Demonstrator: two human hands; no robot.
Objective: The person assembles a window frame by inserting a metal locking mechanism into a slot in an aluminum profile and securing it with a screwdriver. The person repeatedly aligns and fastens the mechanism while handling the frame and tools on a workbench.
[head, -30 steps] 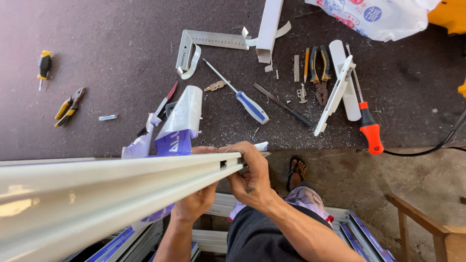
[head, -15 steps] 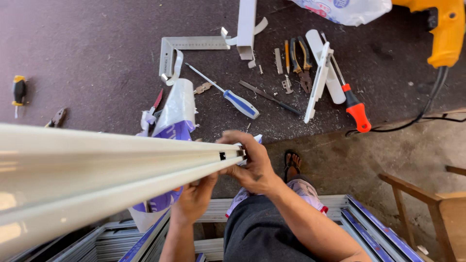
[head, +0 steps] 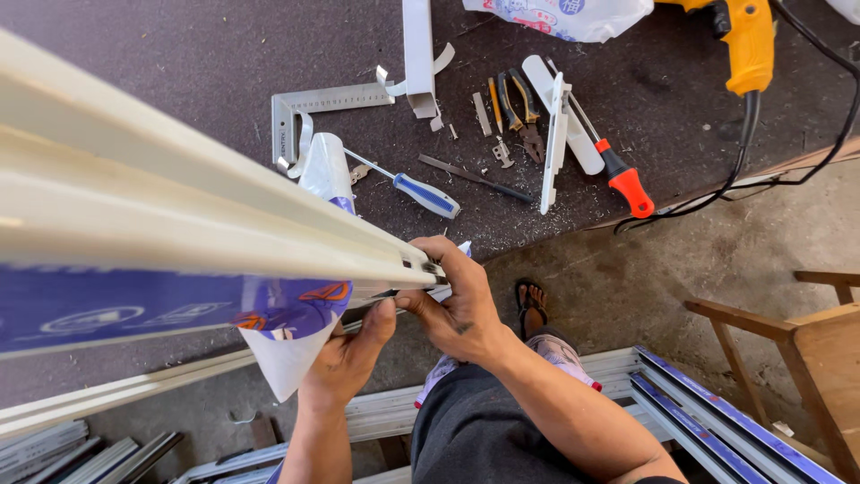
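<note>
At the near end of a long cream metal profile (head: 206,211), in the head view, we see both hands closed on it. The right hand (head: 457,300) wraps over the top of the profile's cut end, fingers curled around the edge. The left hand (head: 354,345) grips from below, thumb pressed up against the underside just beside the right hand. The profile runs from the hands up and away to the left, filling much of that side. A blue and white protective film (head: 278,327) hangs partly peeled from its lower face, just left of the left hand.

Beyond the hands lies the dark table (head: 161,81), its front edge running just past the knuckles. On it, straight beyond the right hand, a blue-handled screwdriver (head: 417,190) lies close to that edge. Farther off we see a steel try square (head: 309,112), pliers (head: 520,103), a white profile offcut (head: 555,134) and a red-handled screwdriver (head: 618,175), whose handle reaches the table's edge. A yellow drill (head: 748,40) sits at the far right, its black cord (head: 743,170) trailing off the edge.

To the right of the hands the concrete floor (head: 645,269) is open as far as a wooden chair frame (head: 788,332). Below the hands, more profiles (head: 699,412) are stacked beside a sandalled foot (head: 530,300).
</note>
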